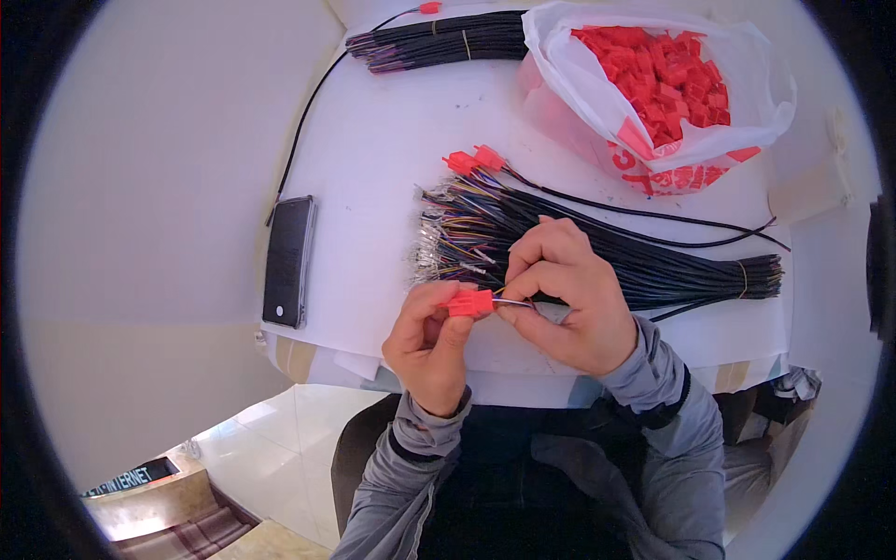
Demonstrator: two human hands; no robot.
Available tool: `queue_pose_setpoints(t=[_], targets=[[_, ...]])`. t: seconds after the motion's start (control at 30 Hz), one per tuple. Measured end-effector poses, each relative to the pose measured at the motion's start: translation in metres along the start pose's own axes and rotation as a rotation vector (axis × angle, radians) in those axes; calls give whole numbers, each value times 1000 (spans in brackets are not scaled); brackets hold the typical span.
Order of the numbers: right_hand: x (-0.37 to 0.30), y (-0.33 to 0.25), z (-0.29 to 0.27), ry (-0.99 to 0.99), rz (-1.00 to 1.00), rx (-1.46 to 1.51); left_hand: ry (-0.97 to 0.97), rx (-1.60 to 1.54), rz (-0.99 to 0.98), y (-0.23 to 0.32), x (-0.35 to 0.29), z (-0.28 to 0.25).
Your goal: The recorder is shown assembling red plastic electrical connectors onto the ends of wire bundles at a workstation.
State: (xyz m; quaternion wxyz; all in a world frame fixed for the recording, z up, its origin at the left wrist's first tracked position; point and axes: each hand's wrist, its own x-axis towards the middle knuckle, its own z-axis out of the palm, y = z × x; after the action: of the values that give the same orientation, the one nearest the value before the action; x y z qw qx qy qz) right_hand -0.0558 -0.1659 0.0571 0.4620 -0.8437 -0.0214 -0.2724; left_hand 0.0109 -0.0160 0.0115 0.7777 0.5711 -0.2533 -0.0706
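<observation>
Between the thumb and fingers of my left hand (429,345) is a red plastic connector housing (469,303). My right hand (569,294) pinches thin wires (511,301) that meet the housing's right end; how deep they sit in it I cannot tell. Just beyond both hands lies a thick bundle of black cables (644,252), tied near its right end, with coloured wires and bare metal terminals (431,238) fanned out at its left end. Two black cables with red connectors (474,160) on their ends rest along the bundle's far side.
A white plastic bag (551,79) full of red connector housings (658,79) stands at the far right. Another banded cable bundle (448,39) lies at the back, beside a single cable with a red connector (429,8). A dark phone (290,261) lies near the table's left edge.
</observation>
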Motion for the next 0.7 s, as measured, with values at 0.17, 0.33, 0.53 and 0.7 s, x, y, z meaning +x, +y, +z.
queue_pose_setpoints(t=[0.17,0.33,0.53,0.7], targets=[[1,-3,-6,1,10,-50,-6,-114,2,-1,1,2],[0,1,-5,-7,2,-35,-2,-139,-7,-2,0,2],[0,2,-3,-34,30,28,4,-157,-16,-2,0,2],[-1,2,1,9,13,54,-12,-216,-30,0,0,2]])
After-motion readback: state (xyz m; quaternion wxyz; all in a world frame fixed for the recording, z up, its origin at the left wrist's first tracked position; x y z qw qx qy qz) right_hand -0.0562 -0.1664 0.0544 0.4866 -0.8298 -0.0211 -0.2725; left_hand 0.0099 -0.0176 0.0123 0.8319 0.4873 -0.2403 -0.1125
